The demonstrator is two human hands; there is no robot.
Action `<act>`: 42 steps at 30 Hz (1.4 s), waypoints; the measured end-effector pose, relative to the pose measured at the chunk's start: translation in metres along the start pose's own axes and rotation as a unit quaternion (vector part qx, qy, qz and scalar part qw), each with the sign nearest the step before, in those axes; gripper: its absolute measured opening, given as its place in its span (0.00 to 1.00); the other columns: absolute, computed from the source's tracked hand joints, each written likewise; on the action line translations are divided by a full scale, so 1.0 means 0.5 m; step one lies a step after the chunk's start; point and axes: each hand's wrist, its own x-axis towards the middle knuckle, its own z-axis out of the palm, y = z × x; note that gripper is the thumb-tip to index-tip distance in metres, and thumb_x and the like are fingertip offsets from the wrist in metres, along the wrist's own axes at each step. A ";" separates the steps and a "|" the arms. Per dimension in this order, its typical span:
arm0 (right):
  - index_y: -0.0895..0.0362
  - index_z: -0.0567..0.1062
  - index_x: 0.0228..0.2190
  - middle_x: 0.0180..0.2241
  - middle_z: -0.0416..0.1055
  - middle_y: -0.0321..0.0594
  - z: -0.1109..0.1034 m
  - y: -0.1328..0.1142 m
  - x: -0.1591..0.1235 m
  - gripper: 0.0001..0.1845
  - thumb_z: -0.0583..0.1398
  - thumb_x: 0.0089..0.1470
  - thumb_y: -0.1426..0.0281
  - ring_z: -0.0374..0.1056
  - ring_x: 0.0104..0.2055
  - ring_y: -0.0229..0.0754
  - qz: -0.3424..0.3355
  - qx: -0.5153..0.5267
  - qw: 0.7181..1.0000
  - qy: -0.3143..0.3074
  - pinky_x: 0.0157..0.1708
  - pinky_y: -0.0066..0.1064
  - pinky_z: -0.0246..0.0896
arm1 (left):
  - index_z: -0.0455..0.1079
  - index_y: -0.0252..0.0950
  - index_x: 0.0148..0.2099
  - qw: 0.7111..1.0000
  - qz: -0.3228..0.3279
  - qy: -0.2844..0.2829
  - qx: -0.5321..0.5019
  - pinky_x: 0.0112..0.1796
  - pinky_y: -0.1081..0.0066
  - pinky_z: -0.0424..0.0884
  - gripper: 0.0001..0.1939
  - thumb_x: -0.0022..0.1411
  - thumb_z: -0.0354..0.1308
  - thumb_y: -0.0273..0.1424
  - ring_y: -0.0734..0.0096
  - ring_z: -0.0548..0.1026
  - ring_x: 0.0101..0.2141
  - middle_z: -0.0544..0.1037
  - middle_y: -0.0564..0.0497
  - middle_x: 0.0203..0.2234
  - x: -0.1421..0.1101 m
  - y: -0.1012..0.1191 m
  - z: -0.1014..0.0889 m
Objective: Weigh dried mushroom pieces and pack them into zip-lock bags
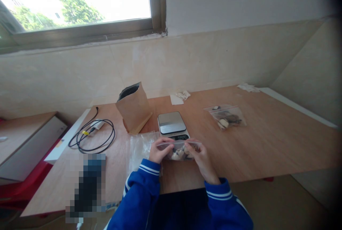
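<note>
Both hands pinch the top edge of a small clear zip bag (178, 150) with dark and pale pieces inside, held just above the wooden table (267, 144). My left hand (159, 151) grips its left end, my right hand (199, 155) its right end, fingers closed on the strip. Right behind the bag sits a small digital kitchen scale (172, 123) with a bare steel platform. Both arms wear blue sleeves with white stripes.
A brown paper pouch (134, 108) stands open left of the scale. Empty clear bags (140, 148) lie beside my left hand. Another filled zip bag (227, 116) lies to the right. A coiled black cable (92, 135) is at left, crumpled tissue (181, 96) by the wall.
</note>
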 end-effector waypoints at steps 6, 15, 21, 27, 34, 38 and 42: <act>0.56 0.76 0.36 0.34 0.74 0.41 0.002 0.001 -0.002 0.18 0.64 0.46 0.57 0.69 0.35 0.41 0.012 0.003 1.000 -0.020 0.34 0.30 0.65 | 0.76 0.33 0.33 0.999 0.029 0.000 0.024 0.37 0.68 0.70 0.13 0.51 0.64 0.38 0.67 0.74 0.34 0.77 0.45 0.31 -0.002 -0.003 0.001; 0.56 0.76 0.33 0.30 0.74 0.39 0.004 -0.004 -0.002 0.17 0.63 0.47 0.55 0.69 0.32 0.40 -0.001 -0.014 0.999 -0.035 0.31 0.29 0.64 | 0.75 0.32 0.30 0.999 0.027 0.013 0.015 0.36 0.69 0.71 0.12 0.51 0.64 0.38 0.69 0.74 0.31 0.76 0.47 0.29 -0.003 0.006 0.003; 0.57 0.75 0.32 0.30 0.73 0.39 0.005 -0.009 -0.004 0.16 0.62 0.48 0.56 0.69 0.32 0.41 -0.010 -0.021 0.999 -0.039 0.32 0.29 0.64 | 0.74 0.32 0.31 0.999 0.027 0.014 0.013 0.36 0.70 0.71 0.11 0.51 0.64 0.37 0.69 0.73 0.31 0.76 0.47 0.29 -0.002 0.003 0.003; 0.57 0.75 0.31 0.31 0.73 0.40 0.009 -0.011 -0.005 0.16 0.63 0.47 0.56 0.69 0.35 0.43 -0.017 -0.033 0.999 -0.036 0.35 0.31 0.65 | 0.75 0.32 0.31 0.999 0.025 0.018 0.012 0.35 0.69 0.71 0.12 0.51 0.64 0.38 0.69 0.74 0.31 0.76 0.47 0.28 -0.003 0.005 0.003; 0.56 0.75 0.28 0.30 0.72 0.39 0.015 -0.004 -0.004 0.13 0.63 0.49 0.58 0.69 0.35 0.43 -0.038 -0.040 0.998 -0.022 0.34 0.30 0.64 | 0.74 0.32 0.30 1.000 0.013 0.016 0.003 0.35 0.69 0.71 0.12 0.50 0.64 0.37 0.69 0.74 0.31 0.76 0.47 0.27 -0.004 0.004 0.003; 0.56 0.76 0.28 0.30 0.73 0.39 0.018 -0.002 -0.003 0.13 0.62 0.49 0.58 0.69 0.35 0.43 -0.057 -0.053 0.997 -0.006 0.37 0.33 0.64 | 0.74 0.32 0.30 1.000 0.000 0.024 -0.013 0.33 0.70 0.71 0.13 0.49 0.65 0.38 0.69 0.74 0.29 0.76 0.47 0.27 -0.006 0.005 0.004; 0.56 0.77 0.28 0.30 0.73 0.40 0.020 0.000 -0.004 0.14 0.62 0.48 0.58 0.69 0.35 0.43 -0.054 -0.051 0.997 0.003 0.37 0.33 0.65 | 0.73 0.32 0.30 0.999 -0.003 0.028 -0.017 0.33 0.70 0.71 0.13 0.49 0.65 0.38 0.70 0.74 0.29 0.77 0.48 0.27 -0.007 0.009 0.006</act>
